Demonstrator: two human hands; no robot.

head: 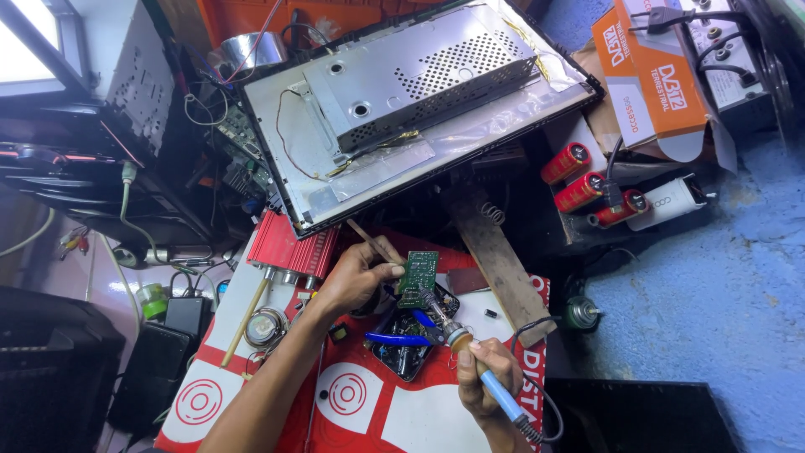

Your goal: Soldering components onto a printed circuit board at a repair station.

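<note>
left fingers (392, 270) grip green circuit board (418, 277); right hand (482, 369) clasps soldering iron (470, 356), tip seemingly touching board.

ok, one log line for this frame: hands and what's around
left hand: holds green circuit board | right hand: holds soldering iron, tip at board | blue-handled pliers below board, on red-and-white mat

- The soldering iron (482, 373) — its grip is wrapped by the right hand (486, 377).
- The black box (646, 415), near right, runs off the bottom edge.
- Parts on the green circuit board (418, 275) are too small to tell.
</note>
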